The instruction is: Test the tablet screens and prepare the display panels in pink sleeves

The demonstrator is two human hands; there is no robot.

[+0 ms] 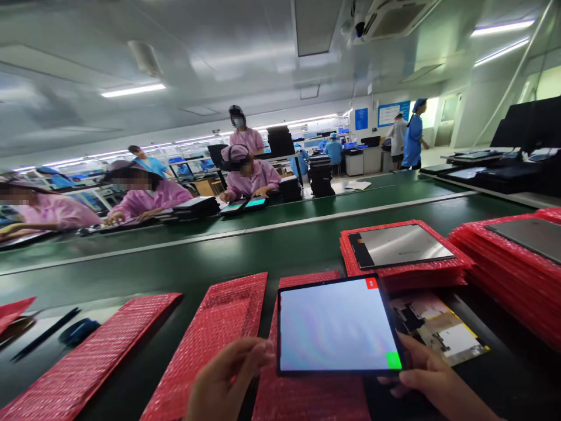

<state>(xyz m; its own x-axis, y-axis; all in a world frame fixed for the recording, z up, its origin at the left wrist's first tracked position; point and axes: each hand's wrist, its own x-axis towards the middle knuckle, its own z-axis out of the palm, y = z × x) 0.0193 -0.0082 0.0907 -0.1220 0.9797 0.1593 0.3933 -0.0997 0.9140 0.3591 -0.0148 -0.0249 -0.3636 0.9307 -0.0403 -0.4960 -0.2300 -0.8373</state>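
Observation:
A tablet [337, 327] with a lit white screen is held up in front of me, with a red square in its upper right corner and a green one in its lower right. My right hand [432, 371] grips its lower right corner, thumb at the front edge. Just off its left edge is my left hand [234, 371], somewhat blurred, its fingers curled together and nothing visible in them. Below the tablet lies a red bubble-wrap sleeve [307, 397]. To the right, a flat part with its inner circuitry showing [447, 336] rests on the dark surface, partly behind the tablet.
A bare display panel [407, 242] tops a stack of red bubble sleeves; a taller sleeve stack [517, 275] stands at right. More sleeves [210, 333], a black pen [46, 333] and a dark blue object [79, 332] lie left. Across the green bench [302, 242], people in pink sit working.

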